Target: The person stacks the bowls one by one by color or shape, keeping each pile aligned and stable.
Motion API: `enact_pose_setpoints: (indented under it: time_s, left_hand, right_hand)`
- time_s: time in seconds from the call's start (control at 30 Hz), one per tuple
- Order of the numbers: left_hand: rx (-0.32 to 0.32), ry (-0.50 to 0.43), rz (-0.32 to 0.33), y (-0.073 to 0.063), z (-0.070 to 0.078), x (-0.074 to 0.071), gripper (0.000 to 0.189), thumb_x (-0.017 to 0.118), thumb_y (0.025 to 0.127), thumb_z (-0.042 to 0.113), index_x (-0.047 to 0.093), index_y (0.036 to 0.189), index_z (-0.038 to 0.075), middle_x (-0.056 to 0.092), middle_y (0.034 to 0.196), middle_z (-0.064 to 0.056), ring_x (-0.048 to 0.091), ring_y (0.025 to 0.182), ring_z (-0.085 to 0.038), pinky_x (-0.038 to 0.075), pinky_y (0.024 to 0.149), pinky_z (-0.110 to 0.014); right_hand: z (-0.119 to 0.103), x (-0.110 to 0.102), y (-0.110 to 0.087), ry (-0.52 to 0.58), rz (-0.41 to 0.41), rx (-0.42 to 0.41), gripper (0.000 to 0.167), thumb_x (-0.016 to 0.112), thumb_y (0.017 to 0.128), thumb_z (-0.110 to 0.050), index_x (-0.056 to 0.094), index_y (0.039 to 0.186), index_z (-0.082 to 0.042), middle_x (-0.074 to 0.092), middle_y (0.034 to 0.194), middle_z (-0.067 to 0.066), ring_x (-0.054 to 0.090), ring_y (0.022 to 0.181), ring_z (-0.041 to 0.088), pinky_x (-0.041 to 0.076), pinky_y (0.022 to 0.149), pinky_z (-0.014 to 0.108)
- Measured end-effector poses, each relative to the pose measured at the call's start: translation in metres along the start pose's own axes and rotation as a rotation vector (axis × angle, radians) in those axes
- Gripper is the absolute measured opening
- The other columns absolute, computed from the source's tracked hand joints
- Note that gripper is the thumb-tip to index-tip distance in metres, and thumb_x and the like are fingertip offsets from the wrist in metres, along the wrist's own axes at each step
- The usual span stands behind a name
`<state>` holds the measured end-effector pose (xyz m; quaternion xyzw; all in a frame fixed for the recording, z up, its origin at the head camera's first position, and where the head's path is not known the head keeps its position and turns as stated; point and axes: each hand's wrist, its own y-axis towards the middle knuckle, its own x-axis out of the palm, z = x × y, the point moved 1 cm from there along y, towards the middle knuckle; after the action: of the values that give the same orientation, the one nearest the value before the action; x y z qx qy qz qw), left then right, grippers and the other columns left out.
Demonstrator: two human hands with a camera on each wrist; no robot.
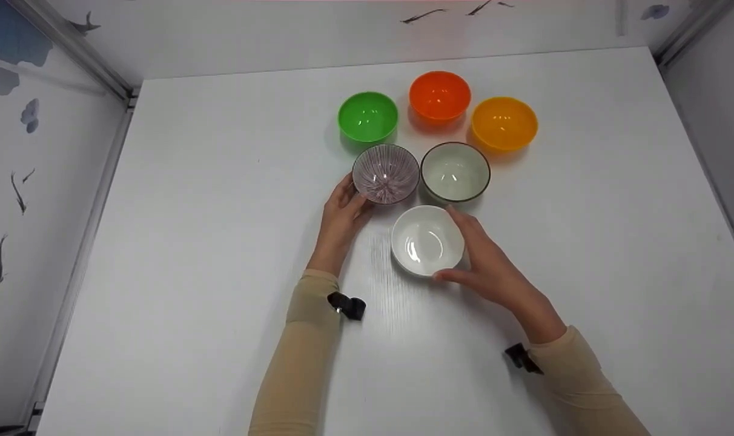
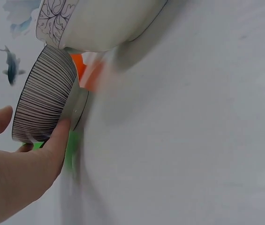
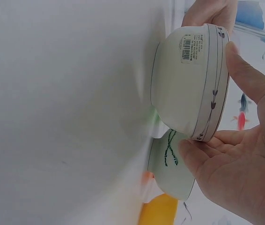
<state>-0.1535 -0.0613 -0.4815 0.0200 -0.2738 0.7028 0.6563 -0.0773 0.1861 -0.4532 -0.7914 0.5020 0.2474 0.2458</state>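
Observation:
My left hand (image 1: 341,219) holds a bowl with fine dark stripes (image 1: 386,175) at its near left side, thumb and fingers spread about the wall. From the left wrist, the striped outside of that bowl (image 2: 45,96) shows, with a digit pressed near its base. A plain white-inside bowl (image 1: 426,241) stands nearer, and my right hand (image 1: 491,266) grips its right side between thumb and fingers. The right wrist view shows that bowl's (image 3: 181,79) barcode label and leaf-patterned band. Just behind it is a pale bowl with a dark rim (image 1: 456,172), close beside the striped one.
Behind these stand a green bowl (image 1: 368,117), an orange-red bowl (image 1: 439,97) and a yellow-orange bowl (image 1: 504,124). All the bowls are on a white table (image 1: 191,242). White panels with dark painted marks enclose its back and sides.

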Motion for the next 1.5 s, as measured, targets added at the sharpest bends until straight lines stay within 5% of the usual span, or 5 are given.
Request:
enact_pose_setpoints:
  time_s: [0.57,1.5]
  left_hand:
    - [-0.052,0.006,0.053,0.0015,0.0002,0.0053,0.058,0.052,0.102,0.008,0.032,0.156,0.013,0.034,0.162,-0.011,0.047,0.14,-0.032,0.043,0.115,-0.045]
    - [-0.039,-0.007,0.073,0.0016,0.0009,0.0062,0.058,0.054,0.101,0.007,0.033,0.155,0.012,0.036,0.161,-0.012,0.047,0.141,-0.031,0.048,0.11,-0.045]
  right_hand:
    - [-0.0006,-0.0009,-0.0006,0.006,0.007,-0.013,0.116,0.089,0.073,-0.021,0.014,0.161,-0.012,0.024,0.163,0.014,0.031,0.147,0.033,0.027,0.123,0.055]
    - [0.0003,0.0,0.0001,-0.002,0.003,-0.002,0.117,0.089,0.073,-0.024,0.013,0.161,-0.015,0.024,0.163,0.013,0.031,0.148,0.033,0.027,0.123,0.056]
